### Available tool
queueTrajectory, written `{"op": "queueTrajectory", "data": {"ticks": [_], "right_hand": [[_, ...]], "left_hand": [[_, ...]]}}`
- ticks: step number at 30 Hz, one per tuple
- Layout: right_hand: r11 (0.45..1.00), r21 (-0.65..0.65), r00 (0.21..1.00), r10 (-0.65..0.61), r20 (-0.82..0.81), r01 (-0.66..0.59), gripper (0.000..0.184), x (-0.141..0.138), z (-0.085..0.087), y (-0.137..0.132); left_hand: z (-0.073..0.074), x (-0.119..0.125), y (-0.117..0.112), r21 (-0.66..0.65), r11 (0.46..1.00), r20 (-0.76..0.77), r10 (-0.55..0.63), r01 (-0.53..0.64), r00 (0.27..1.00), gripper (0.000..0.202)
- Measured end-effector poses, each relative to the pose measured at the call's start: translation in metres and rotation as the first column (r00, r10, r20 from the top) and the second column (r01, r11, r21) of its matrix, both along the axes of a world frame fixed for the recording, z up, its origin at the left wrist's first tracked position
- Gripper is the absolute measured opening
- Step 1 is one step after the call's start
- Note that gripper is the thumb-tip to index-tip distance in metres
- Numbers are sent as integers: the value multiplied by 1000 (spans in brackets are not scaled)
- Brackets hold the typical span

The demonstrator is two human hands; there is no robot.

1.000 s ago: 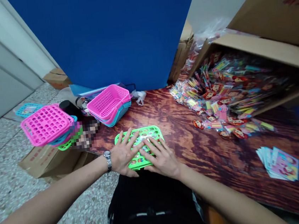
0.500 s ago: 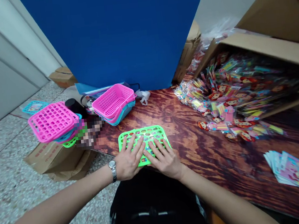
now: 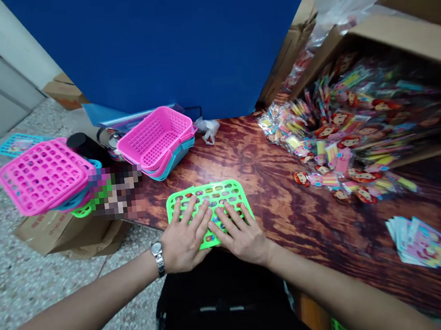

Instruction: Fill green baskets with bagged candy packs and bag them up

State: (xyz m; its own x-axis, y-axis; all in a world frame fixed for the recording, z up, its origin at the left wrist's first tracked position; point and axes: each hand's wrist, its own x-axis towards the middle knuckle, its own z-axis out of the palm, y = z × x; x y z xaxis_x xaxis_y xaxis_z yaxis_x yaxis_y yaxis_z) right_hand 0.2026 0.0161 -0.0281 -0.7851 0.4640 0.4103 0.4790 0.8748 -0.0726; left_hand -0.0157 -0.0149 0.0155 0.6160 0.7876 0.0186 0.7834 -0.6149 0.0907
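A bright green plastic lid or basket panel (image 3: 216, 196) with rows of oval holes lies at the near edge of the table, and small coloured shapes show through the holes. My left hand (image 3: 182, 241) rests flat on its left half, fingers stretched out. On the right half lies my right hand (image 3: 246, 237), also flat, its fingertips close to those of my left hand. Both palms cover the near part of the green piece. Whether it sits on a basket below cannot be seen.
Nested pink and blue baskets (image 3: 157, 140) stand at the back left, beside a stack with a pink perforated piece (image 3: 44, 175) on top. An open cardboard box (image 3: 400, 36) spills bagged toys (image 3: 334, 158) at right. Printed cards (image 3: 420, 241) lie nearer. A brown bag (image 3: 70, 236) sits at left.
My view has shifted slightly, so the baskets and the pink stack appear farther left and a little higher or larger. Both hands stay flat on the green piece.
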Motion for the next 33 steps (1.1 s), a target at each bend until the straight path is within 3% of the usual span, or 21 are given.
{"op": "queueTrajectory", "data": {"ticks": [5,9,12,14,16,18,20,24,30,33], "right_hand": [[1000,-3,999,-12,-32,12,51,-3,6,3],[984,-177,986,-5,-168,-25,56,-2,20,4],[942,-331,895,-187,-405,47,41,1,25,10],[874,-454,777,-406,-481,176,39,2,23,17],[762,-600,702,-566,-432,244,40,3,18,25],[639,-738,690,-636,-346,219,45,1,8,31],[553,-817,663,-675,-323,165,49,-1,-2,33],[565,-817,601,-696,-394,119,47,-3,-16,33],[559,-812,689,-655,-311,165,49,3,-11,37],[586,-795,725,-615,-310,157,49,4,-5,38]], "left_hand": [[-2,-1,4,12,1000,-1,-13,13,1000,83],[-3,2,5,75,996,-15,42,-40,999,71],[-4,5,6,118,990,-4,83,-82,997,65],[-4,7,6,120,990,5,79,-79,997,67],[-3,7,6,116,990,11,76,-76,997,68],[-3,7,6,114,991,11,76,-76,997,67],[-2,6,6,113,991,6,73,-74,997,66],[-1,7,6,114,991,13,66,-67,998,64],[1,8,8,70,995,37,73,-75,997,65],[2,7,9,56,996,44,65,-67,997,66]]}}
